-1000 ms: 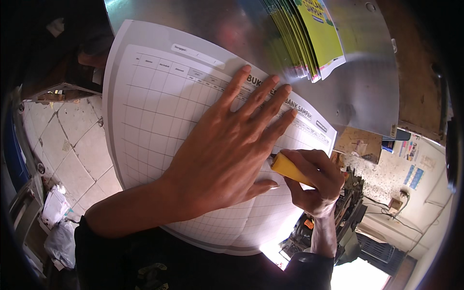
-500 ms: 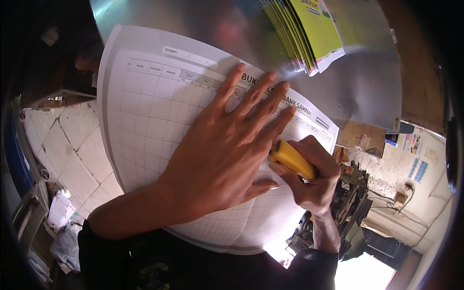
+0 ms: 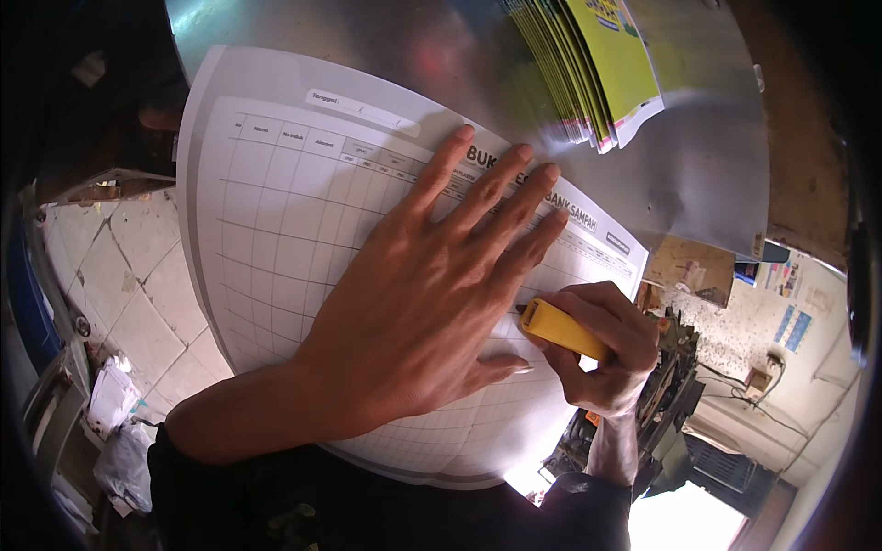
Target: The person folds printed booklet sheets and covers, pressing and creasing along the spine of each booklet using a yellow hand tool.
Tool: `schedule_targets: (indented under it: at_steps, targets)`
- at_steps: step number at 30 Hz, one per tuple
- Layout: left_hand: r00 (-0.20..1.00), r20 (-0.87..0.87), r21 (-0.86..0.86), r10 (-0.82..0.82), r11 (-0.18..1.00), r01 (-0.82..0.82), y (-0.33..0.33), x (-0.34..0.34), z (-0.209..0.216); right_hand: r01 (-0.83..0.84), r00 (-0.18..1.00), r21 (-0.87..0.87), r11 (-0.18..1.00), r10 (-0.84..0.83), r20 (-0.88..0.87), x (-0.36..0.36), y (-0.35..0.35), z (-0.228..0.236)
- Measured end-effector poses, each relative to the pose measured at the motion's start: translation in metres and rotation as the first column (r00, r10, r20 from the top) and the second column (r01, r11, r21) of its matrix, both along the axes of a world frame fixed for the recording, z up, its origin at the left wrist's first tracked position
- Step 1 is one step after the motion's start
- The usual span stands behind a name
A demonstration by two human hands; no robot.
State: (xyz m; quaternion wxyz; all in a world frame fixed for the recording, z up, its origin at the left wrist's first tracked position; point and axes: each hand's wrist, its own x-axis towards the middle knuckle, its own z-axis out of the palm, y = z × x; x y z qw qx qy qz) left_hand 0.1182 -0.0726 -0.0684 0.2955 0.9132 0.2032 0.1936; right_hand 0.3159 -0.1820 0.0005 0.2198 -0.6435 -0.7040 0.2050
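A large white printed form sheet (image 3: 276, 220), ruled into a table, lies tilted on the metal table. My left hand (image 3: 432, 285) rests flat across its middle, fingers apart and pointing to the upper right. Just right of that hand's thumb, my right hand (image 3: 611, 344) grips a yellow stapler (image 3: 560, 329) over the paper. The stapler's rounded end points left, close to the left hand's little finger. Its underside is hidden, so I cannot tell whether it touches the sheet.
A fanned stack of green booklets (image 3: 620, 69) sits on the shiny metal table (image 3: 707, 174) beyond the sheet. Dark machinery (image 3: 666, 386) stands to the right, below a wall with cables. Crumpled white plastic bags (image 3: 124, 459) lie at lower left by the tiled floor (image 3: 129, 266).
My right hand and the stapler have moved slightly down and to the right, away from the left hand's fingers. My left hand stays flat on the sheet.
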Motion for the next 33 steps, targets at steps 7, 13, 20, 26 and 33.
schedule_targets:
  at_steps: [7, 13, 20, 26, 33]
  targets:
    - [1.0, -0.005, -0.007, -0.004, 1.0, 0.004, -0.003, 0.002, -0.003, 0.001, 0.995, 0.048, 0.999, -0.006, 0.104, -0.003, -0.006, -0.001]
    - [1.0, 0.002, -0.011, -0.002, 1.0, 0.002, -0.002, 0.001, -0.001, -0.046, 0.993, 0.06, 0.997, 0.039, 0.109, 0.001, -0.006, -0.003]
    - [1.0, -0.006, -0.007, -0.007, 1.0, 0.007, -0.002, 0.001, 0.0, -0.104, 0.978, 0.081, 0.991, 0.087, 0.191, 0.0, -0.006, 0.0]
    - [1.0, -0.01, -0.005, -0.008, 1.0, 0.008, -0.002, 0.001, 0.0, -0.097, 0.993, 0.041, 0.994, 0.094, 0.066, 0.008, -0.001, -0.004]
    - [1.0, -0.011, 0.0, -0.006, 1.0, 0.006, -0.002, 0.002, 0.0, 0.019, 1.0, -0.01, 1.0, -0.019, -0.014, -0.004, -0.001, -0.002]
